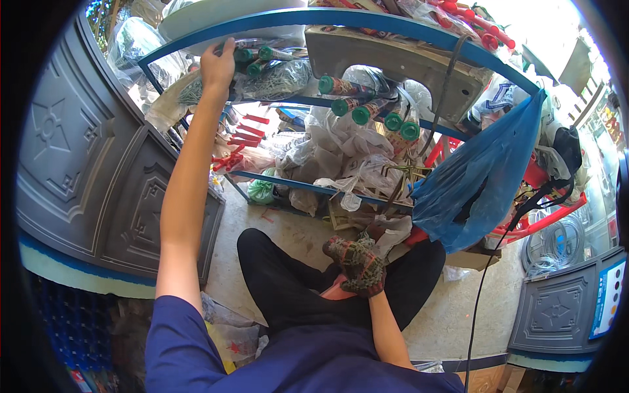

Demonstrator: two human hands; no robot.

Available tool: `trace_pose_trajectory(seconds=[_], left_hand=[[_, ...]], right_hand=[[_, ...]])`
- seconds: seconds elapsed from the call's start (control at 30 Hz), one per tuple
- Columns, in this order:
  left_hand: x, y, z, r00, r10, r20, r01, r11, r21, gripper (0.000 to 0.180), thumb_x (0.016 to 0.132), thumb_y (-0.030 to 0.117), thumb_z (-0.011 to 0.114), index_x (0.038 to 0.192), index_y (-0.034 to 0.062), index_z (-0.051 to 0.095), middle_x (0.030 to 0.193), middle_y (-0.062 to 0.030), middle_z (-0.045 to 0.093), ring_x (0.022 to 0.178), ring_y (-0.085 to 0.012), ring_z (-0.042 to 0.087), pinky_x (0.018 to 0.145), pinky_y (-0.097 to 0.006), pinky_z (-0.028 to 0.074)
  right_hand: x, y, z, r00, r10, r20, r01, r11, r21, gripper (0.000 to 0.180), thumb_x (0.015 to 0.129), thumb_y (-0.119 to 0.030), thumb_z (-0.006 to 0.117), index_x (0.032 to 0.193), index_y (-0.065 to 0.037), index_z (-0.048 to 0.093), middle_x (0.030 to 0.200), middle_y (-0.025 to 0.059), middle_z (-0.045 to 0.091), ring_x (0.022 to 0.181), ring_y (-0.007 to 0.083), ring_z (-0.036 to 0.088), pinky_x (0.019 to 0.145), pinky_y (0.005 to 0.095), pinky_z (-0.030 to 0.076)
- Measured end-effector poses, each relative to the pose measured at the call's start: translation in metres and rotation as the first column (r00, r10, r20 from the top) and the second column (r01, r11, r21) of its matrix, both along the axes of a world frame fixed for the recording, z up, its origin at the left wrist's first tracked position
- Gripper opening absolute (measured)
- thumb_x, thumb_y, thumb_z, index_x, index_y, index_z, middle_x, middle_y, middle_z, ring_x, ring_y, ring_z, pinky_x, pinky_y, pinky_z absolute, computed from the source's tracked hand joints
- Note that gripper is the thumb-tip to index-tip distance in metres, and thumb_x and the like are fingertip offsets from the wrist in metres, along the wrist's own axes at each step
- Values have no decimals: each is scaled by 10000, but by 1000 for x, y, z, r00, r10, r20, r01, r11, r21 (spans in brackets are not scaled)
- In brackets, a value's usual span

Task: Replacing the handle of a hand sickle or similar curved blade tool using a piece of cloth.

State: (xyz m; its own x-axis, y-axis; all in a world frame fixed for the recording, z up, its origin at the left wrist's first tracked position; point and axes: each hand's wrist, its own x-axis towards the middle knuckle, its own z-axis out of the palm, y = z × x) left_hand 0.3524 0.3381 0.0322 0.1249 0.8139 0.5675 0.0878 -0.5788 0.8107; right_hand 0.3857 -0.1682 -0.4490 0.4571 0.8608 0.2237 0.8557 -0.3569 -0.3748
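Observation:
My bare left hand (218,65) is stretched up to the upper shelf, just left of several tubes with green caps (262,54). Its fingers are partly hidden near the blue shelf rail (262,21), so their grip does not show clearly. In my lap, my right hand (359,265) wears a patterned dark knit glove with an orange-red cuff. That hand is curled closed over a pink piece (337,289) that sticks out beneath it; its kind is not clear. More green-capped tubes (362,115) poke out from the middle of the shelf.
A blue plastic bag (481,180) hangs off the rack's right side, with a black cord (481,301) nearby. Red-handled tools (246,136) and plastic-wrapped goods (334,141) crowd the lower shelf. Dark panelled doors (72,150) stand at left. Coiled clear hose (557,245) lies right.

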Motion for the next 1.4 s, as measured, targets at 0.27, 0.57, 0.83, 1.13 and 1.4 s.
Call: trace_pose_trajectory(seconds=[0.27, 0.57, 0.83, 1.13, 1.4], left_hand=[[-87, -50, -8, 803, -336, 492, 466, 869, -167, 341, 1058, 215, 465, 1240, -73, 487, 1240, -215, 598, 1191, -315, 612, 1005, -362, 490], [-183, -103, -43, 687, -462, 560, 596, 800, -71, 372, 1057, 204, 458, 1323, -56, 453, 1311, -202, 552, 1223, -319, 581, 1090, -401, 450], [-267, -240, -129, 787, -485, 380, 554, 827, -92, 532, 980, 312, 614, 1390, 50, 400, 1458, -251, 423, 1314, -349, 499, 1111, -487, 428], [-253, -338, -187, 776, -419, 472, 609, 693, -386, 774, 859, 416, 759, 1419, 70, 352, 1450, -265, 399, 1359, -357, 435, 1114, -502, 415], [-171, -326, -192, 717, -363, 595, 599, 758, -260, 449, 1002, 489, 475, 1059, 47, 524, 1130, -169, 546, 1149, -302, 504, 1119, -445, 316]], right_hand=[[-4, 5, 56, 989, -18, 145, 12, 999, 44, 683, 776, -577, 629, 1342, -198, 583, 1384, 11, 556, 1327, 231, 483, 1110, 396, 384], [-3, 4, -2, 958, 162, -235, -153, 987, 58, 763, 870, -553, 543, 1504, -154, 401, 1550, 75, 368, 1443, 265, 322, 1212, 421, 213], [-33, 46, 166, 955, 281, -92, -262, 948, 180, 825, 751, -499, 682, 1470, -169, 448, 1501, 125, 419, 1412, 335, 354, 1205, 471, 224], [-90, 118, 209, 31, 464, -885, 206, 864, 460, 582, 843, -364, 680, 1340, -97, 540, 1362, 123, 538, 1296, 279, 484, 1107, 424, 368], [-108, 102, 219, 141, 509, -849, 125, 842, 525, 470, 1038, -283, 433, 1453, -66, 393, 1384, 108, 535, 1243, 245, 528, 1074, 382, 420]])
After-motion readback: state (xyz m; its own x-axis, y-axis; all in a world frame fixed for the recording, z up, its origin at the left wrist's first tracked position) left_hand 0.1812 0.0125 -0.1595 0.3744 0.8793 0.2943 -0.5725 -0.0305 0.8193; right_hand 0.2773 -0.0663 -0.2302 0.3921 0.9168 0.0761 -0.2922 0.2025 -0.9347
